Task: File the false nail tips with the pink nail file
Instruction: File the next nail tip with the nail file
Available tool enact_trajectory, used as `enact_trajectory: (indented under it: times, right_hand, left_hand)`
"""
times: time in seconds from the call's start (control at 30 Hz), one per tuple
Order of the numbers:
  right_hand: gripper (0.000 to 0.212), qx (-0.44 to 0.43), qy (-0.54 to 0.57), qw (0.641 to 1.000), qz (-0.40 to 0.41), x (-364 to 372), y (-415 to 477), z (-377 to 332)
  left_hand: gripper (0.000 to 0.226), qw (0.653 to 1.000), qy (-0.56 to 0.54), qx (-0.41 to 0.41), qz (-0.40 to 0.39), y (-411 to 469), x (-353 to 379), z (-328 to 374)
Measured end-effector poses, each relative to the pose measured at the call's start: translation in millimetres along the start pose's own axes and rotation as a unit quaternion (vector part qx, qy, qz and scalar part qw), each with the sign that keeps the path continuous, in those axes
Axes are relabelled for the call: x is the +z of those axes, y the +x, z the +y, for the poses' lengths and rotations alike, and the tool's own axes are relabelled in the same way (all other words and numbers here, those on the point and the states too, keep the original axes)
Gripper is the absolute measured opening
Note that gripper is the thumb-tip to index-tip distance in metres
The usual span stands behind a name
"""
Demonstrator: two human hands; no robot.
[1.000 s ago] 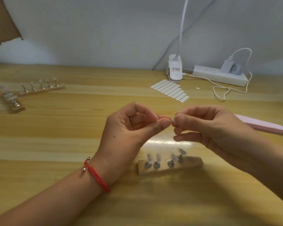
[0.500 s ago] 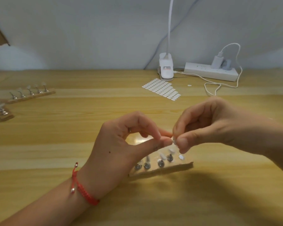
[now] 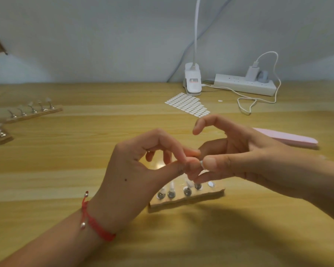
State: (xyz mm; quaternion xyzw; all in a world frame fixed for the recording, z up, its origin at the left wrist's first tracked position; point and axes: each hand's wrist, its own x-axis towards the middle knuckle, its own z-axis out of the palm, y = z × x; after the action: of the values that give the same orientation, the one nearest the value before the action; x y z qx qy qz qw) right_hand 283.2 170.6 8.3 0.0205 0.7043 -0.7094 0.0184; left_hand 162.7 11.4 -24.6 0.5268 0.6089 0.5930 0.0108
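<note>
My left hand (image 3: 143, 170) and my right hand (image 3: 239, 157) meet fingertip to fingertip above a wooden nail stand (image 3: 187, 198). Between them sits a small white false nail tip (image 3: 201, 164), pinched by my left thumb and finger and by my right thumb and middle finger. My right index finger is lifted and curled above. The stand carries several metal pegs with clear tips and one bare white pad at its right end. The pink nail file (image 3: 289, 138) lies flat on the table behind my right hand, untouched.
Two more wooden nail stands (image 3: 33, 112) (image 3: 0, 134) sit at the far left. A sheet of white adhesive dots (image 3: 187, 105) lies mid-table. A clip lamp (image 3: 192, 81) and a power strip (image 3: 245, 84) with a charger cable stand against the wall.
My right index finger has lifted off the tip, leaving thumb and middle finger on it. Both hands stay joined above the stand. The view shifted, so the pink file shows again.
</note>
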Motion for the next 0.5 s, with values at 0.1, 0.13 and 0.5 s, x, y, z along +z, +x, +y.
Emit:
enact_trajectory:
  times: [0.1, 0.13, 0.5]
  right_hand:
    - [0.03, -0.002, 0.004, 1.0, 0.013, 3, -2, 2]
    - [0.031, -0.002, 0.004, 1.0, 0.015, 4, -3, 1]
    - [0.033, 0.016, -0.122, 0.989, 0.081, -14, -17, -9]
  left_hand:
    - [0.016, 1.0, 0.002, 0.001, -0.009, -3, 2, 1]
    - [0.016, 1.0, 0.003, 0.001, -0.01, -3, 2, 1]
    - [0.035, 0.987, -0.108, -0.107, 0.05, 1, -1, -16]
